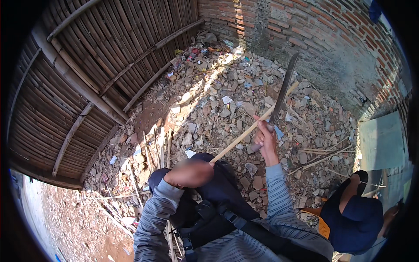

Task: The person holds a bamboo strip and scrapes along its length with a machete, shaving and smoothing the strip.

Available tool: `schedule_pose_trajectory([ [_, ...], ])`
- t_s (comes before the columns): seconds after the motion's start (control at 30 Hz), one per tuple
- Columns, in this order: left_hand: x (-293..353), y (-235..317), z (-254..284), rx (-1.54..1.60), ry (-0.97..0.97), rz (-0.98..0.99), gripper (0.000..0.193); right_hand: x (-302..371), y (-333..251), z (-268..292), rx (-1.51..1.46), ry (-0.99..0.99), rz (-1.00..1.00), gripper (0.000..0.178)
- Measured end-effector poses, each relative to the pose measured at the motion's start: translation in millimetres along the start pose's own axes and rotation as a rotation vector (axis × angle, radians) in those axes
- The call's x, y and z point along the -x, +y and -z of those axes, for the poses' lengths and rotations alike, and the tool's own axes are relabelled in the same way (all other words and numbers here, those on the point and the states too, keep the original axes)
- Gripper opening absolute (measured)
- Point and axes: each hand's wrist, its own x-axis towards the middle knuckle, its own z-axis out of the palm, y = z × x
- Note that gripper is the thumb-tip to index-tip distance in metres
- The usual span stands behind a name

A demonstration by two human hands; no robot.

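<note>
A long machete [285, 89] with a dark, slightly curved blade points up and away from me. My right hand [266, 140] is closed around its handle. Beside the blade runs a pale split bamboo strip [240, 138], slanting from my lap up to the far right. It crosses close to my right hand and the base of the blade, apparently touching there. The strip's near end goes into my left hand [190, 173], which rests over my knees. That hand is blurred, so its separate fingers do not show.
Rubble [205, 118] and litter cover the ground. Bamboo pieces [162, 148] lie by my left knee, more [323, 153] to the right. A bamboo-slat wall [109, 52] stands left, a brick wall [305, 26] behind. Another person [355, 218] sits at right on an orange plastic seat or crate [323, 228].
</note>
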Motion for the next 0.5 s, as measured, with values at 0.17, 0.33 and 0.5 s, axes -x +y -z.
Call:
schedule_pose_trajectory([
  [0.17,0.5,-0.1,-14.8,-0.079,-0.024,-0.046,0.027,2.7,0.1,-4.0,-0.022,-0.091,-0.008,0.033],
  [0.33,18.3,-13.2,-41.7,-0.584,0.453,-0.3,0.029,-1.3,-3.5,6.6,-0.056,-0.053,0.059,0.03],
  [0.5,41.4,-40.4,-50.9,-1.14,0.839,-0.543,0.027,-0.8,-13.5,19.2,0.044,0.018,0.149,0.034],
])
